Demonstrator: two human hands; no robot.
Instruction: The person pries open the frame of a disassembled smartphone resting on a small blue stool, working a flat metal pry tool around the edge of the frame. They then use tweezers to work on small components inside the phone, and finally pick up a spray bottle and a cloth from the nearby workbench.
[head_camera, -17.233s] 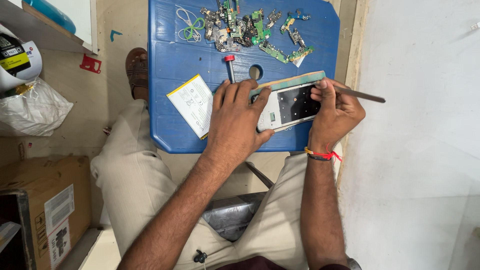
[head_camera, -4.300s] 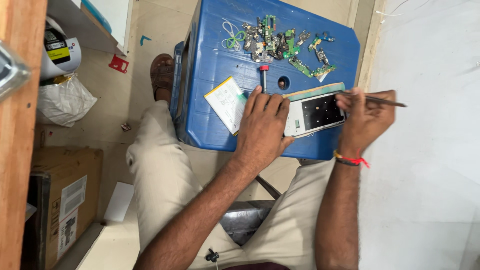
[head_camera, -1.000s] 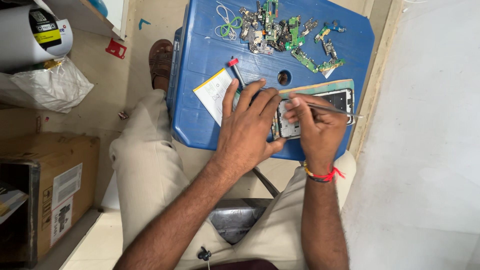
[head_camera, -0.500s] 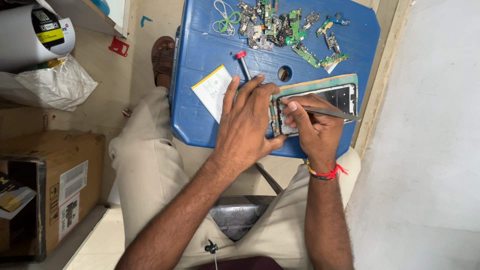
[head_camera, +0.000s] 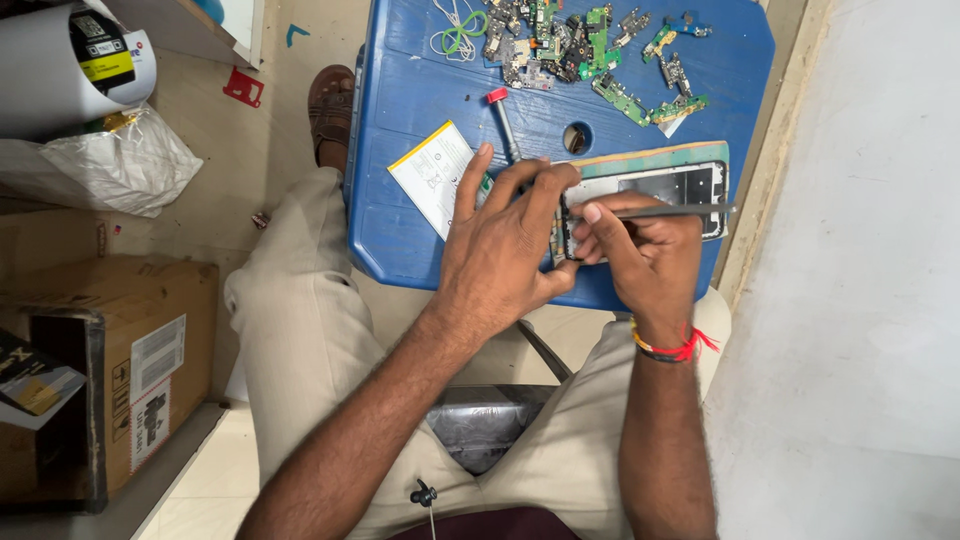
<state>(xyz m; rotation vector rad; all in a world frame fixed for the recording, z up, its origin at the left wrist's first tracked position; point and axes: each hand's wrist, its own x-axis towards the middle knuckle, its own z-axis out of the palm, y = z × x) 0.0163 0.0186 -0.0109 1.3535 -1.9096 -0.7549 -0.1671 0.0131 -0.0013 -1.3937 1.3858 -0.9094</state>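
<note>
Opened phone (head_camera: 650, 195) flat at the near right edge of the blue tabletop (head_camera: 420, 235), pinned by the left hand (head_camera: 500, 250) — fingers spread and pressing on its left end, closed on nothing. Right hand (head_camera: 645, 255) pinching a thin metal tool (head_camera: 680, 211), tip down inside the frame near the left end. Best kept low and shallow, light force only, left hand steady against slipping. Loose circuit boards (head_camera: 600, 45) and a red-tipped screwdriver (head_camera: 503, 122) well clear behind.

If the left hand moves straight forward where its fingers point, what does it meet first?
Probably the red-handled screwdriver just beyond the left hand, then the pile of green circuit boards; depth is hard to judge.
</note>
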